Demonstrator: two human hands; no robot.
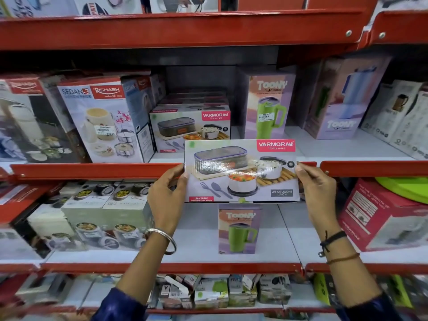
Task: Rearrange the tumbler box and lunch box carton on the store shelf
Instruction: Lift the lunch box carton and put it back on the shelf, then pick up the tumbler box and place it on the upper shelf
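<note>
The lunch box carton (pixel 240 170) is flat and pale, printed with steel containers and cutlery. The left hand (pixel 168 195) and right hand (pixel 317 191) each close their grip on one short end, holding it upright between them, fingers behind and thumbs on its face.

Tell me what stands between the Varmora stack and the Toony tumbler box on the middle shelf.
Nothing: the head view shows bare white shelf between the Varmora stack and the Toony tumbler box.

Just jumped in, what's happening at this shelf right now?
A person holds a white Varmora lunch box carton by its short ends, left hand and right hand, in front of the red shelf edge. A matching Varmora carton sits on the shelf behind. One lilac Toony tumbler box stands beside it; another stands one shelf lower.
</note>
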